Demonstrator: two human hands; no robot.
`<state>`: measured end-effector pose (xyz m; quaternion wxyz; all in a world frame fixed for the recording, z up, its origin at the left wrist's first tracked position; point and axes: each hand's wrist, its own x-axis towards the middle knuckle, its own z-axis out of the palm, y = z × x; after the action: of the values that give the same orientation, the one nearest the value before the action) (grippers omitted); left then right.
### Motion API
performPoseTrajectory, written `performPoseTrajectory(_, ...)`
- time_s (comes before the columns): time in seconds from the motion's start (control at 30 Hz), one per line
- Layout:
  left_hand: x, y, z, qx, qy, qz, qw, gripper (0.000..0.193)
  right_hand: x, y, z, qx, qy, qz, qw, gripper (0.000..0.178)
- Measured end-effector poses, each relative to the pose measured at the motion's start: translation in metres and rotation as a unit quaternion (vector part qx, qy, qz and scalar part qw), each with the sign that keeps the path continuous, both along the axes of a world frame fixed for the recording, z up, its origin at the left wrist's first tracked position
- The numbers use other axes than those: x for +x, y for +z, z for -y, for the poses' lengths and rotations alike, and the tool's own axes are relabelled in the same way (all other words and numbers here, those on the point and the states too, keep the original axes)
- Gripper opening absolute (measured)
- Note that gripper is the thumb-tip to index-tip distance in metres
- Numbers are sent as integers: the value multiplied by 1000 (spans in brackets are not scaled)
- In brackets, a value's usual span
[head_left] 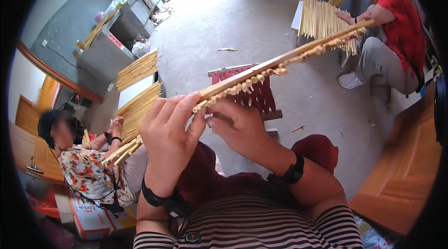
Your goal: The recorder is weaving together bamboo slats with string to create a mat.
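Note:
A long, flat pale rod (280, 57) slants up from my hands toward the far right. Along its underside runs a row of straw-coloured stalks (247, 83), their cut ends facing me. My left hand (172, 125) is closed on the near end, fingers over the rod and thumb below. Just under that end, my right hand (238, 120) is curled against the stalks; its fingertips are partly hidden. Behind the row stands a low stool (224, 77) with dark red woven straps.
At left, a seated person (88, 169) in a flowered top handles stalks beside a table of laid-out stalks (140, 106). At far right, a person in red (396, 20) touches another stalk layer (322, 18). A wooden door (401, 165) stands at right. Stalk scraps (227, 49) lie on the floor.

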<state>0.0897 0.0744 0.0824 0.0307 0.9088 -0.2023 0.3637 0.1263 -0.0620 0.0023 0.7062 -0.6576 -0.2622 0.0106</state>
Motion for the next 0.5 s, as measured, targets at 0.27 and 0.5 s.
performPoseTrajectory(0.27,-14,23,14,-32,-11,-34,999,23,-14,8,-7,60,8,-10,998,13)
performPoseTrajectory(0.5,-14,22,15,-53,25,-34,998,20,-15,8,-6,87,7,0,996,12)
